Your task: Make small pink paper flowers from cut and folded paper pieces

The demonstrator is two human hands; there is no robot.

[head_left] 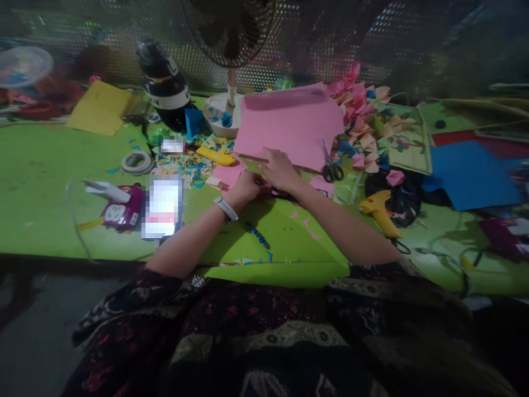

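My left hand (pixel 247 187), with a pale watch band (pixel 226 209) at the wrist, is closed, its fingertips bent down beside the right hand; what they hold is hidden. My right hand (pixel 281 170) lies palm down with its fingers stretched out, by the front edge of a large pink paper sheet (pixel 289 124). Beneath its heel shows a dark flat edge that I cannot make out. Smaller pink paper pieces (pixel 227 175) lie left of my hands. Black-handled scissors (pixel 333 172) rest at the sheet's right corner. A yellow cutter knife (pixel 217 155) lies among paper scraps (pixel 177 168).
Left stand a tape roll (pixel 137 162), a lit phone (pixel 163 209) and a purple power socket (pixel 123 209). Behind are a dark bottle (pixel 165 88) and a fan (pixel 231 33). At right lie folded paper flowers (pixel 359 105), a yellow glue gun (pixel 382 212) and blue paper (pixel 475 173).
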